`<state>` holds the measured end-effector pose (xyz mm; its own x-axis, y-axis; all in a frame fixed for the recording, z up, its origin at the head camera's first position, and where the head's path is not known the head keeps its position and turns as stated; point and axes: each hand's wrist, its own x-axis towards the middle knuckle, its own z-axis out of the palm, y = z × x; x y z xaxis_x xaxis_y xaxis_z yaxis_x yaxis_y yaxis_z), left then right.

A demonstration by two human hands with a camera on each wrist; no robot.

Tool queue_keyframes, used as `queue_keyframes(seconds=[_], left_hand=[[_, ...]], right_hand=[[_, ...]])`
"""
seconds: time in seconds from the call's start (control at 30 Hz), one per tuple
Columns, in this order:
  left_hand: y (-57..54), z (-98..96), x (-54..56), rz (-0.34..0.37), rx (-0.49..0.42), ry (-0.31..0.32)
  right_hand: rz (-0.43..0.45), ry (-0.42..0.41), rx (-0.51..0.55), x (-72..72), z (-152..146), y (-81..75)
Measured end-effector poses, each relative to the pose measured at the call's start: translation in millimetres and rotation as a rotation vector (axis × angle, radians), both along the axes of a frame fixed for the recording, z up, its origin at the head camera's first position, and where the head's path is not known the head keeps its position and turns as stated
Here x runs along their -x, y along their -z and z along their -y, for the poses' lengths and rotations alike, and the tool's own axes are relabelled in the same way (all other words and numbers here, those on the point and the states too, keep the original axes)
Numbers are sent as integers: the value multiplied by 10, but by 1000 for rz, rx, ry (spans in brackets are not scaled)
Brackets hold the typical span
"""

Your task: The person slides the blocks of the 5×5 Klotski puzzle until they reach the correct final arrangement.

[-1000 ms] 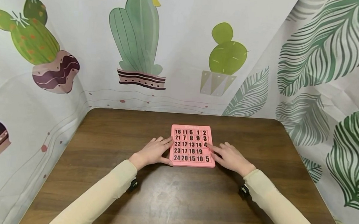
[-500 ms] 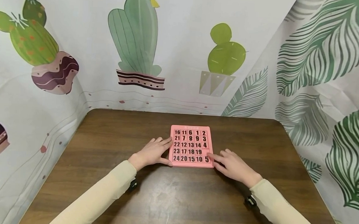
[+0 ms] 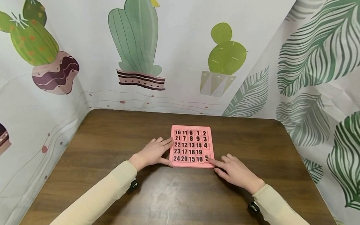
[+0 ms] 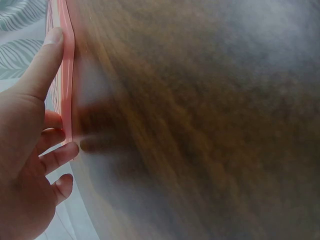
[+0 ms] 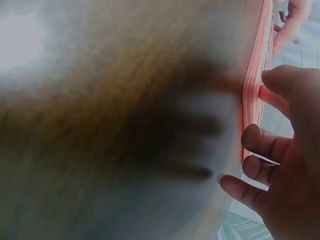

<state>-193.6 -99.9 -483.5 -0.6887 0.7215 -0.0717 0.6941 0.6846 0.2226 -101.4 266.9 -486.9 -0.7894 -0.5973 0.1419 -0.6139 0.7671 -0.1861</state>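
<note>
A pink number slide puzzle (image 3: pixel 191 165) lies flat on the brown table, its numbered tiles in rows. My left hand (image 3: pixel 152 152) rests against its left side, the thumb at the near left corner and fingers along the edge; the left wrist view shows the thumb (image 4: pixel 43 65) laid on the pink rim. On the right, my right hand (image 3: pixel 236 171) stretches its index finger onto the tile marked 5 (image 3: pixel 206 158) in the near right corner. That tile sits slightly higher than its row, with a bare gap between it and the tile marked 4 (image 3: pixel 205 145).
The wooden table (image 3: pixel 171 198) has rounded far corners. Behind it hangs a white cloth (image 3: pixel 182 56) printed with cacti and leaves. A dark wrist device (image 3: pixel 253 207) sits at the right cuff, another (image 3: pixel 133 184) at the left.
My right hand has moved from the tile marked 4 toward me, onto the tile marked 5. The 5 has slid slightly away from me. My left hand stays in place.
</note>
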Motion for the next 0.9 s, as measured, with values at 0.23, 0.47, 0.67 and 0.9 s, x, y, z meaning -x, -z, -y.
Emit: queue_keyframes(seconds=[0.23,0.47,0.67,0.9], left_hand=[[7,4,2,-2,6,0],[9,5,-5,1,5,0],[5,0,-11,16,3,-5],[24,13,4,5,5,-7]], right_hand=[[-31,-1,9,48,25,2],[23,45,-35,93,38,12],[34,66,-37,155,49,8],[16,70,-43,182,121,-17]])
